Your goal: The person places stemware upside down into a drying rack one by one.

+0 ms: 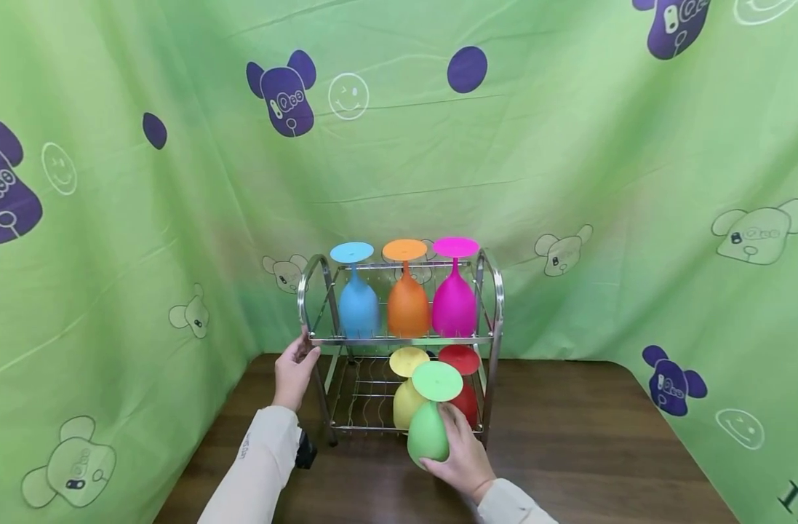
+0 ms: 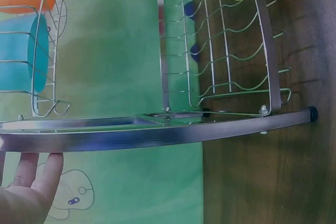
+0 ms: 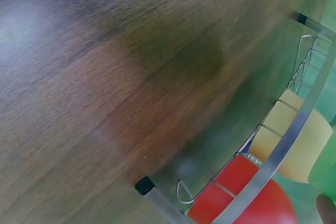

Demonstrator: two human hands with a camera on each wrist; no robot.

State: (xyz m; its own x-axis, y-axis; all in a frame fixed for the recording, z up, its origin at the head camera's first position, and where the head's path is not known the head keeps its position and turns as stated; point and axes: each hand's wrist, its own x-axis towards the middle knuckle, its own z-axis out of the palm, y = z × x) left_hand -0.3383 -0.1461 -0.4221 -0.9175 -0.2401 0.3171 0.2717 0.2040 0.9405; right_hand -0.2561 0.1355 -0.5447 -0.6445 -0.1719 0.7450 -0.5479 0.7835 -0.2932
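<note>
My right hand (image 1: 463,460) holds a green plastic goblet (image 1: 428,434) by its bowl, upside down with the foot on top, in front of the rack's lower shelf. Behind it, a yellow goblet (image 1: 407,402) and a red goblet (image 1: 465,402) stand inverted on that shelf. At the left side post of the two-tier metal dish rack (image 1: 399,340), my left hand (image 1: 294,372) grips the frame; in the left wrist view its fingers (image 2: 48,174) lie against the post. In the right wrist view only a fingertip shows beside the green goblet (image 3: 324,174).
Inverted blue (image 1: 359,309), orange (image 1: 408,309) and magenta goblets (image 1: 454,309) stand in a row on the upper shelf. The rack stands on a dark wooden table (image 1: 569,437). Green printed cloth (image 1: 399,167) hangs behind and at both sides.
</note>
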